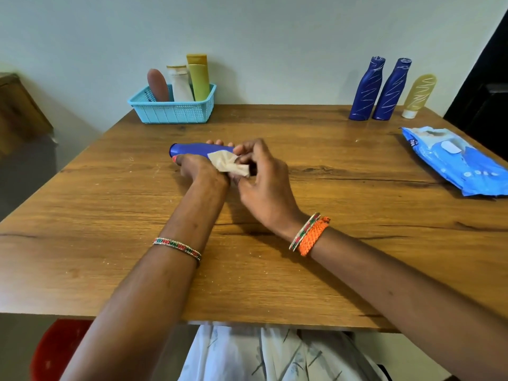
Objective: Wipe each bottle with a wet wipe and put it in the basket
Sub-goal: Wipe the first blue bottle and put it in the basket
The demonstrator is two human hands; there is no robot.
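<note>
1. left hand grips a blue bottle lying on its side just above the middle of the table, fingers curled round its body.
2. right hand pinches a crumpled wet wipe against the bottle's near end; wiping looks under way.
3. three bottles already stand in the basket at the far left: a brown one, a white one and a green one.
4. still waiting at the far right: two blue bottles and a yellow tube, all streaked.
5. wipes pack lies near the right edge. roughly half done, by my count.
</note>
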